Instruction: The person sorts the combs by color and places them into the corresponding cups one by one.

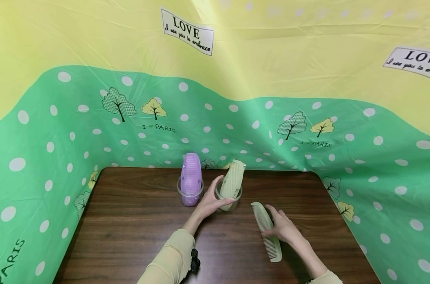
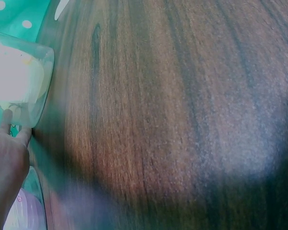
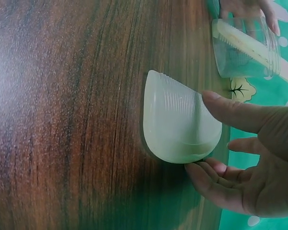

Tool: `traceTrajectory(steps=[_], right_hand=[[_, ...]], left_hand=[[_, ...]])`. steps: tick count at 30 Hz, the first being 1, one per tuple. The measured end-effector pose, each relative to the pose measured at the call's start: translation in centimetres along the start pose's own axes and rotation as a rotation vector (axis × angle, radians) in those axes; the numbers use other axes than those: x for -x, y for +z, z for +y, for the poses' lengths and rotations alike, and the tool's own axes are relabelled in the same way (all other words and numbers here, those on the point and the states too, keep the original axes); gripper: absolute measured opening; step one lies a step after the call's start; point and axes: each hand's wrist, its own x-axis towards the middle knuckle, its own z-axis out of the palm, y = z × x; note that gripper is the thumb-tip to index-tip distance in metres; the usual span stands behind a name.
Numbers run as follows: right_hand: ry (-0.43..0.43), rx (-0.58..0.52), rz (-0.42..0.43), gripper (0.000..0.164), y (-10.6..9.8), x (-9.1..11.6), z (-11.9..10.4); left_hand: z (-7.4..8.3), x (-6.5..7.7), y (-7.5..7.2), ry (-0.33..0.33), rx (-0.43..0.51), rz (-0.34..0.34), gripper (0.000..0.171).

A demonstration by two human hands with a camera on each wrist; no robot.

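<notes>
A clear plastic cup (image 1: 238,196) stands toward the back of the table with a pale green comb (image 1: 233,178) leaning inside it. My left hand (image 1: 210,202) holds this cup, thumb across its front and fingers at its left side. To the right, another pale green comb (image 1: 266,232) lies on the tabletop, teeth facing left. My right hand (image 1: 283,227) grips it around the middle, with the thumb over the teeth and the fingers (image 3: 216,184) at its spine. A second clear cup (image 1: 190,194), left of my left hand, contains a purple comb (image 1: 191,173).
The dark wood-grain table (image 1: 129,225) carries both cups close to its back edge. A green and yellow printed cloth (image 1: 236,130) hangs behind and along the sides. In the left wrist view, a pale comb tip (image 2: 61,8) shows at the top.
</notes>
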Motion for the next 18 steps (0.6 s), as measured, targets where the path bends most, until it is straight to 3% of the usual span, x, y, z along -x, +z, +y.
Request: traceTrajectory(steps=[9,18], right_hand=[[0.029,-0.006,0.003,0.116,0.23,-0.28,-0.18],[0.004,0.003,-0.005,0.117,0.23,-0.41,0.43]], left_hand=[[-0.01,0.05,-0.11,-0.006,0.002,0.002,0.1],[0.09,0.15,0.07,-0.015,-0.008,0.007,0.094]])
